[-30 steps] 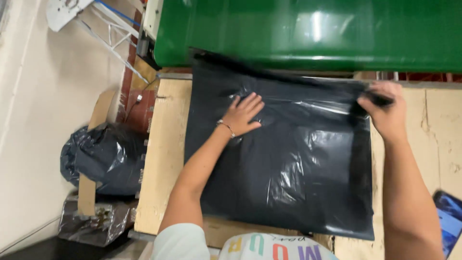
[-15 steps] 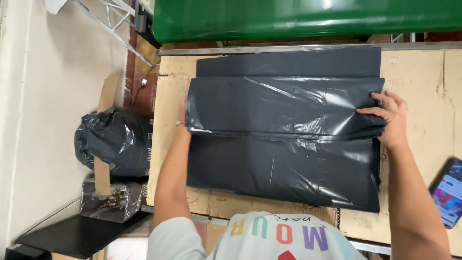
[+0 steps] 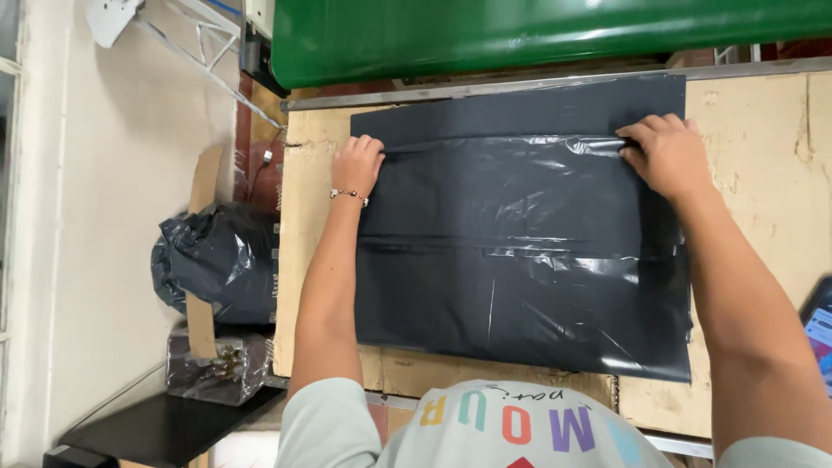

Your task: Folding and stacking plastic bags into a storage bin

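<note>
Seen from above, looking down over a person's chest and arms. At the far left is a pale floor, and on it a bulging black plastic bag sits against the left edge of the table. Just below that bag rests a small bundle wrapped in clear film, near a dark flat shelf.

The table is covered in worn brown cardboard. A large, flat black plastic bag lies spread across its middle, glossy and creased, with a fold line running across it from side to side.

The left hand rests on the upper left corner of the folded layer of the flat bag, fingers curled down onto the plastic, a thin bracelet on the wrist. Whether it pinches the edge or only presses on it, I cannot tell.

Along the top of the frame, beyond the table, runs a long, shiny green surface.

The right hand sits at the upper right corner of the same fold, fingers bent over the edge of the plastic and gripping it.

At the far right edge, a phone with a lit screen lies on the table, well apart from the hands.
</note>
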